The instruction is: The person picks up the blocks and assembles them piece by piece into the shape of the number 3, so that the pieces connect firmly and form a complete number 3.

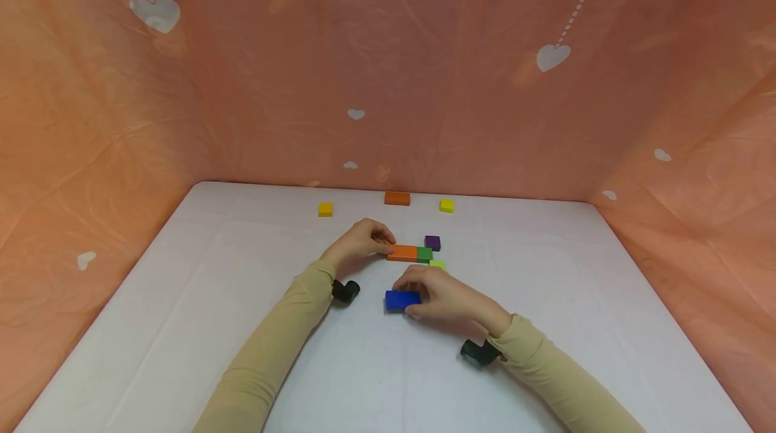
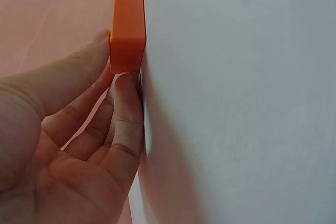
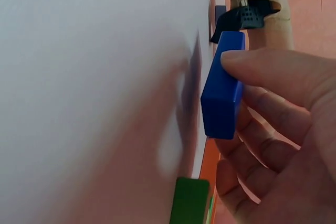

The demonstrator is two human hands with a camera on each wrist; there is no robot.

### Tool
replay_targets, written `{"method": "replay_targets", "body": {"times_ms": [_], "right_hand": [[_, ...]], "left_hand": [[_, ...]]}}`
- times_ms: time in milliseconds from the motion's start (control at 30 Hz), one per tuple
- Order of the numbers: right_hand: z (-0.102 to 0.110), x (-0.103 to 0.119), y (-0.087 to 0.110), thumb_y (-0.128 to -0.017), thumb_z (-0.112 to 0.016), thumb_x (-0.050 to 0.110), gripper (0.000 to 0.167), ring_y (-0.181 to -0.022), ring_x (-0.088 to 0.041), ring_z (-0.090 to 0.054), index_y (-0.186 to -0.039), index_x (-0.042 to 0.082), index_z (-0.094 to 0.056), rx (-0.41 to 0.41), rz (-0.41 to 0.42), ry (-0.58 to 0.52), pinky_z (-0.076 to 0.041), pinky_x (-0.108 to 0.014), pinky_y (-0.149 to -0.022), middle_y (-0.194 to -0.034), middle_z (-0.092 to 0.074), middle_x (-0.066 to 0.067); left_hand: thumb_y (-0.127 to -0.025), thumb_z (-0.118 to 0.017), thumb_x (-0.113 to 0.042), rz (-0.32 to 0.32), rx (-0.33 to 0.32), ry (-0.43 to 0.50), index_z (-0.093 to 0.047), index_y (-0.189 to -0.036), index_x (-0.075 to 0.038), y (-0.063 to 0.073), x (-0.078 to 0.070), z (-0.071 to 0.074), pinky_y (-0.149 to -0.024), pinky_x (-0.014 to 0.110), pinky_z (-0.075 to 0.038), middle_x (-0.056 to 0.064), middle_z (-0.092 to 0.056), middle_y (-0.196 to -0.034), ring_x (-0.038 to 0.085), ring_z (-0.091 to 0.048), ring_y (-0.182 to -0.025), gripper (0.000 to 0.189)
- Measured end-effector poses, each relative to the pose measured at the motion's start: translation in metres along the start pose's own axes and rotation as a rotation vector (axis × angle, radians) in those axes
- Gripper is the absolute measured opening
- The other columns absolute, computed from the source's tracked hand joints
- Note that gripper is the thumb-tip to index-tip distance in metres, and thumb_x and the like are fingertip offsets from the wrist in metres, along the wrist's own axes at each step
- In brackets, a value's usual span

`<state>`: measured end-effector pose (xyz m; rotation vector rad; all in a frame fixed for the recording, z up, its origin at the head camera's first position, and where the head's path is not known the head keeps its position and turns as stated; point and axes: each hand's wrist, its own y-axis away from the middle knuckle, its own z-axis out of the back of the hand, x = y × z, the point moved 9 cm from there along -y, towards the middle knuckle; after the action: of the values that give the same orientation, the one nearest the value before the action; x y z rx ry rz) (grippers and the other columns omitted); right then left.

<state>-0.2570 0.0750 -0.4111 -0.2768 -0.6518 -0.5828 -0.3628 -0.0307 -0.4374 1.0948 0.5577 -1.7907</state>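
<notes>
My left hand [image 1: 359, 244] reaches to the left end of an orange block [image 1: 402, 254] on the white table. In the left wrist view, its thumb and fingertips pinch the end of that block [image 2: 127, 19]. A green block [image 1: 424, 254] adjoins the orange one on its right. Nearer to me, my right hand [image 1: 447, 296] grips a blue block [image 1: 403, 300] between thumb and fingers. The right wrist view shows this blue block [image 3: 223, 87] held just off the table, above its shadow. Partly covered by the right hand is a lime block [image 1: 437, 264].
Behind the green block lies a purple block [image 1: 432, 242]. Along the back of the table [image 1: 521, 365] are a yellow-orange block [image 1: 325, 209], a darker orange block [image 1: 397, 198] and a yellow block [image 1: 446, 205]. An orange curtain [image 1: 388, 69] with white hearts surrounds the table. Black wrist cameras [image 1: 479, 353] hang under both sleeves.
</notes>
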Motion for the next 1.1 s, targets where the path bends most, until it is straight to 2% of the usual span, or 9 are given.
{"method": "replay_targets", "body": {"times_ms": [133,333,1100], "right_hand": [[0.0025,-0.0049,0.0009,-0.082,-0.076,0.011,0.032,-0.091,-0.011,-0.055,-0.112,0.008,-0.066,-0.009,-0.014,0.000,-0.047,-0.028,-0.076,-0.105,-0.062,0.002],[0.0034,-0.0103,0.0020,-0.083,-0.076,0.013,0.032,-0.098,-0.010,-0.056,-0.113,0.008,-0.066,-0.009,-0.021,0.014,-0.047,-0.029,-0.086,-0.109,-0.062,0.002],[0.0103,-0.0106,0.0061,-0.082,-0.076,0.013,0.030,-0.098,-0.011,-0.058,-0.110,0.008,-0.068,-0.050,-0.013,0.092,-0.046,-0.034,-0.087,-0.107,-0.065,0.001]], "left_hand": [[-0.085,-0.072,-0.006,0.000,0.002,0.005,-0.069,-0.098,-0.001,-0.0002,0.0003,-0.0002,-0.075,0.026,-0.050,0.004,-0.067,-0.086,0.016,-0.059,-0.077,0.015],[-0.085,-0.073,-0.008,0.010,-0.006,-0.013,-0.069,-0.099,-0.002,-0.0008,0.0009,0.0004,-0.077,0.026,-0.049,0.003,-0.067,-0.087,0.016,-0.059,-0.079,0.016],[-0.086,-0.072,-0.009,0.027,-0.007,-0.032,-0.069,-0.100,-0.003,-0.0010,0.0034,0.0006,-0.082,0.028,-0.048,0.003,-0.066,-0.091,0.017,-0.059,-0.083,0.016]]}}
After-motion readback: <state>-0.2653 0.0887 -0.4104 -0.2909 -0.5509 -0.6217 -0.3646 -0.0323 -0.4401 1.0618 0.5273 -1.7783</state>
